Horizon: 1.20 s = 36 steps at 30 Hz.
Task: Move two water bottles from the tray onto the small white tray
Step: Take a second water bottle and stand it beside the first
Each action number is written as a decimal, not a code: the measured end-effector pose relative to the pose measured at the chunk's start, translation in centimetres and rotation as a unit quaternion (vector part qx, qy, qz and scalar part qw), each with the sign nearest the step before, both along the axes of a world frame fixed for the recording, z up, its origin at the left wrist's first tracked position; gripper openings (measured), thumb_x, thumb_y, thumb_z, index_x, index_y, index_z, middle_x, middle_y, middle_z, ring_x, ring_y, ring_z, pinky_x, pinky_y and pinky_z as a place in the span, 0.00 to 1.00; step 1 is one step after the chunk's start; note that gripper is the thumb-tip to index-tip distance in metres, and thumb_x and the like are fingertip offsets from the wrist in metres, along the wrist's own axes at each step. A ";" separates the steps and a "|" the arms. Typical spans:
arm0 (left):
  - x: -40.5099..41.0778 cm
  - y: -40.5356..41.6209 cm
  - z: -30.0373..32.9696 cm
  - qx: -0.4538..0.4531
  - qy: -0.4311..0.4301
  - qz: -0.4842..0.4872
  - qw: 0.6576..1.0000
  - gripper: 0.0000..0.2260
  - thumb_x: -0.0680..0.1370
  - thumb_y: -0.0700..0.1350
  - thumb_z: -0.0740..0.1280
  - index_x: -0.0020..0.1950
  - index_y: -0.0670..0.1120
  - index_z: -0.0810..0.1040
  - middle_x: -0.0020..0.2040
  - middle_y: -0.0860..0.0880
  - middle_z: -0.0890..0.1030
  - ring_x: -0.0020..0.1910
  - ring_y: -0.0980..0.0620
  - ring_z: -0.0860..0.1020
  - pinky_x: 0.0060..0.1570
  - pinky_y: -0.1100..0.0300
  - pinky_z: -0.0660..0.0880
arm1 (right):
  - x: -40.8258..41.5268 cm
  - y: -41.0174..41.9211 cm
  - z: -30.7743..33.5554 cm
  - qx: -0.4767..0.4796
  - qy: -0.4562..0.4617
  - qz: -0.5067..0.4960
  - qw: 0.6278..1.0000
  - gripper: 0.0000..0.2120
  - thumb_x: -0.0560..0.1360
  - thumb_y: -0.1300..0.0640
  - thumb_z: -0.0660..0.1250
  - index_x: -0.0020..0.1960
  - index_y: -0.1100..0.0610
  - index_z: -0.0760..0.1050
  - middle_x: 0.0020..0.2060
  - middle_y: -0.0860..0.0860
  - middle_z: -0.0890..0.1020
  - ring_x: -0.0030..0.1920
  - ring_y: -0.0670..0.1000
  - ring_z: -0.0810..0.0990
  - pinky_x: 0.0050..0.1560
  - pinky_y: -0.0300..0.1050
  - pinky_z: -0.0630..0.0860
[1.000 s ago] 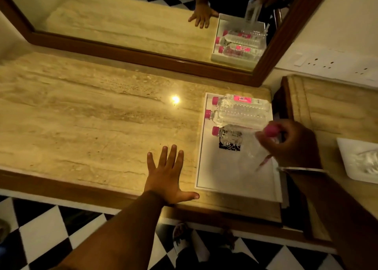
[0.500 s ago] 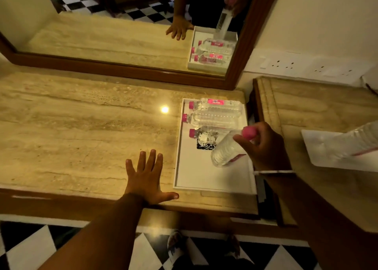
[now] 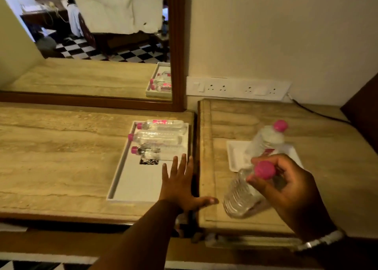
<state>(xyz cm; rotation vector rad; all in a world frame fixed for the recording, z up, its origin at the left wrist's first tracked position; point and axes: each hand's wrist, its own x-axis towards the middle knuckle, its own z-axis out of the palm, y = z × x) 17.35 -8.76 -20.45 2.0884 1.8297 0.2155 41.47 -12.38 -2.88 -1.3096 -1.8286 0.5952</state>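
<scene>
Pink cap (image 3: 264, 169) first: your right hand (image 3: 286, 186) pinches the neck of a bottle (image 3: 242, 194) just under it, fingers closed round the top, the clear body hanging down and toward your left, above the near edge of the right-hand counter (image 3: 327, 167). Your left hand (image 3: 180, 185) lies flat and spread, holding nothing, across the near right corner of the big tray (image 3: 122, 173), thumb reaching over the gap between the two counters.

What the coming move turns on: the small white tray (image 3: 235, 157) lies just beyond and slightly left of your right hand, so the held bottle has only to travel away from you. Its long axis runs steeply, cap toward you and base down, not yet resting on anything as far as I can tell. A second bottle (image 3: 266, 143) already stands or leans on that tray, cap up; I cannot tell whether it is fully upright. Set yours beside it, on the near free part, without knocking it. Your right hand is the nearer one by far.

Farther off, three bottles (image 3: 157, 136) lie side by side at the far end of the big tray, caps to the left, with the mirror (image 3: 102, 44) behind.

Against half a second ago, the held bottle has left the big tray and crossed the gap, and your left hand has slid from the bare counter onto the tray corner.
</scene>
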 end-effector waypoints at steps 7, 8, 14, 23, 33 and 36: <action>9.3 0.0 -0.1 -0.021 -0.037 0.043 0.998 0.67 0.58 0.89 0.53 0.80 0.47 0.35 0.83 0.44 0.38 0.79 0.45 0.34 0.76 0.41 0.33 | 10.2 1.1 -0.2 -0.032 -0.021 -0.051 0.998 0.16 0.62 0.36 0.73 0.45 0.42 0.76 0.42 0.37 0.82 0.44 0.39 0.80 0.43 0.47 0.78; 10.0 0.1 0.0 -0.024 -0.028 0.044 0.998 0.67 0.58 0.89 0.53 0.80 0.47 0.35 0.83 0.43 0.38 0.79 0.45 0.34 0.76 0.41 0.34 | 11.2 1.7 0.1 -0.022 -0.012 -0.064 0.998 0.16 0.61 0.37 0.74 0.44 0.42 0.76 0.42 0.37 0.82 0.44 0.40 0.80 0.43 0.47 0.78; 10.7 0.1 -1.0 -0.034 0.035 0.042 0.998 0.66 0.59 0.89 0.48 0.81 0.45 0.35 0.81 0.40 0.34 0.77 0.41 0.30 0.77 0.40 0.35 | 12.9 6.2 0.1 0.009 0.038 -0.125 0.991 0.18 0.60 0.37 0.73 0.44 0.45 0.75 0.39 0.39 0.81 0.44 0.40 0.80 0.43 0.44 0.78; 10.5 0.1 -1.7 -0.022 0.034 0.044 0.998 0.66 0.58 0.90 0.46 0.81 0.46 0.34 0.79 0.42 0.30 0.76 0.41 0.27 0.76 0.40 0.34 | 12.4 12.7 -2.0 0.019 0.042 -0.149 0.988 0.17 0.64 0.46 0.77 0.46 0.52 0.75 0.42 0.46 0.81 0.48 0.48 0.80 0.42 0.39 0.74; 11.0 -0.1 -0.8 -0.001 0.025 0.074 0.997 0.67 0.58 0.90 0.48 0.81 0.46 0.34 0.81 0.42 0.34 0.78 0.42 0.31 0.76 0.37 0.34 | 13.4 14.7 -5.2 -0.032 0.075 -0.090 0.993 0.24 0.64 0.36 0.71 0.54 0.48 0.72 0.48 0.42 0.79 0.49 0.43 0.77 0.46 0.38 0.73; 11.7 1.1 0.5 0.036 -0.001 0.073 0.997 0.62 0.62 0.88 0.44 0.81 0.46 0.34 0.82 0.44 0.35 0.79 0.43 0.33 0.78 0.39 0.36 | 13.7 14.5 -6.8 -0.063 0.082 -0.056 0.993 0.32 0.65 0.35 0.68 0.62 0.52 0.69 0.56 0.48 0.78 0.55 0.49 0.76 0.52 0.41 0.73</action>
